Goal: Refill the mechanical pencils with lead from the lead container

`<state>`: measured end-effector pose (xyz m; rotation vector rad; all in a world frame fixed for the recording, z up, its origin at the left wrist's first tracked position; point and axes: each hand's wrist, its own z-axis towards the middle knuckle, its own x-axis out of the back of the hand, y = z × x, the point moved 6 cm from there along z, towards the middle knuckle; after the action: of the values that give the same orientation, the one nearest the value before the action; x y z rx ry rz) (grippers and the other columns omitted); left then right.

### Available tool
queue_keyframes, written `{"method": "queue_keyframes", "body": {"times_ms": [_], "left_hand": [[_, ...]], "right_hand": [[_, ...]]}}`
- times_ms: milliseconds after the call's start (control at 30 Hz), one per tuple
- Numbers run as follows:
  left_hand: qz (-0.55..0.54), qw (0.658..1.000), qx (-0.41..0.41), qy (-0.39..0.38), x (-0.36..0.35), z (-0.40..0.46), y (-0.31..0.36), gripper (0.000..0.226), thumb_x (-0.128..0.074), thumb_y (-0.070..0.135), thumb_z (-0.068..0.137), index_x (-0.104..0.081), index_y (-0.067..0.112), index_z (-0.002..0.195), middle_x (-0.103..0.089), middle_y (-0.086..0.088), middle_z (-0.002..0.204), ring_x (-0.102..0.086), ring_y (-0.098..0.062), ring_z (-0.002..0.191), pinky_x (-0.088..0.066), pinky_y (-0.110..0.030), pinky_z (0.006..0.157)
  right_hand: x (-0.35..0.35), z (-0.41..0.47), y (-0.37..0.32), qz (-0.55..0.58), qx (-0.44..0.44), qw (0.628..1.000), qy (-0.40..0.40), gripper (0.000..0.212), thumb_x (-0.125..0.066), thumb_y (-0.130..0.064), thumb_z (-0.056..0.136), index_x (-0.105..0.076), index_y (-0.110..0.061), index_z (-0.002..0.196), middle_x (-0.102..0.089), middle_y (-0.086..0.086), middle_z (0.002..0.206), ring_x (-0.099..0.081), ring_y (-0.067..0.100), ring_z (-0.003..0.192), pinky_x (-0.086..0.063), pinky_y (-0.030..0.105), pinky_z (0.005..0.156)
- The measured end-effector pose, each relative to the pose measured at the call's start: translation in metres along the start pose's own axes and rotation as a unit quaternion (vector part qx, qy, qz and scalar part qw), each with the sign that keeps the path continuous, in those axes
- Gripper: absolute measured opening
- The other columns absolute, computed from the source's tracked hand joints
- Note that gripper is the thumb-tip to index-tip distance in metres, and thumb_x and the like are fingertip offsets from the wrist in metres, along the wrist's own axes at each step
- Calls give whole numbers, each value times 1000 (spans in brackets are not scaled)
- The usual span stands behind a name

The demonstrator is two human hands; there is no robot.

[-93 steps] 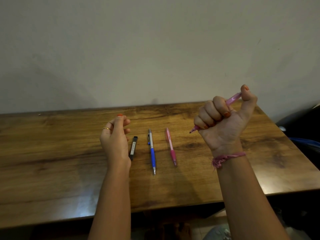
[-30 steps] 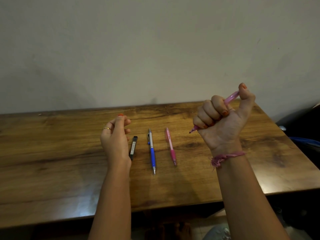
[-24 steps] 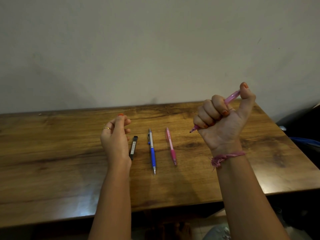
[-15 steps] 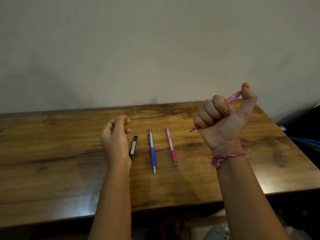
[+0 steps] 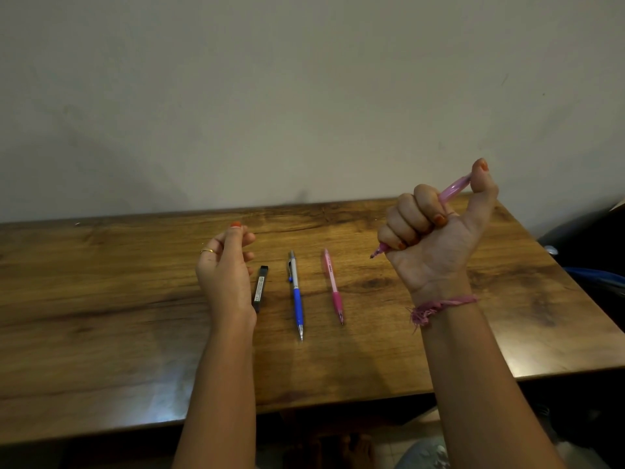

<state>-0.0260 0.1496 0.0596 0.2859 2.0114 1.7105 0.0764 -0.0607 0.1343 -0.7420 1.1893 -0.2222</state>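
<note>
Brown wood-grain table (image 5: 101, 316) against plain grey wall (image 5: 270, 96). Right hand (image 5: 436, 238) fisted round translucent purple mechanical pencil (image 5: 453, 191); left hand (image 5: 226, 269) loosely curled, holding nothing visible.

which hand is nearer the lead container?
Left. The left hand hovers right beside the lead container, just to its left. The right hand is raised off to the right, past both pencils, gripping a purple pencil.

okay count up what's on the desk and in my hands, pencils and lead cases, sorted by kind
Mechanical pencils: 3, namely the blue pencil, the pink pencil and the purple pencil gripped in the right hand.
Lead container: 1, beside the left hand.
Total: 4.
</note>
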Motion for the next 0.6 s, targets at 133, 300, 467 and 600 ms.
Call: {"method": "queue_keyframes", "body": {"times_ms": [133, 300, 467, 600], "left_hand": [[1, 1000, 0, 2, 1, 1, 0, 9, -61, 32, 90, -66, 30, 84, -70, 17, 74, -57, 0, 68, -44, -19, 59], [0, 1000, 2, 4, 1, 1, -1, 9, -61, 32, 90, -66, 29, 83, -70, 16, 74, -56, 2, 64, -44, -16, 54], [1, 1000, 2, 4, -1, 1, 0, 9, -61, 32, 89, -66, 29, 82, -70, 16, 73, -56, 2, 64, -43, -15, 51], [3, 1000, 0, 5, -2, 0, 0, 9, -61, 32, 90, -66, 29, 83, -70, 17, 73, -56, 3, 63, -44, -14, 51]], "right_hand": [[-1, 0, 0, -9, 4, 1000, 2, 56, -34, -64, 79, -28, -23, 43, -19, -8, 41, -9, 10, 42, -5, 25, 43], [-1, 0, 0, 0, 6, 1000, 2, 58, -34, -66, 80, -27, -22, 43, -19, -8, 42, -9, 10, 41, -6, 25, 42], [-2, 0, -4, -9, 10, 1000, -6, 54, -32, -63, 79, -24, -23, 45, -15, -8, 43, -8, 10, 42, -5, 25, 43], [-2, 0, -4, 0, 7, 1000, -3, 58, -33, -66, 80, -28, -22, 43, -20, -9, 41, -10, 9, 40, -7, 24, 41]]}}
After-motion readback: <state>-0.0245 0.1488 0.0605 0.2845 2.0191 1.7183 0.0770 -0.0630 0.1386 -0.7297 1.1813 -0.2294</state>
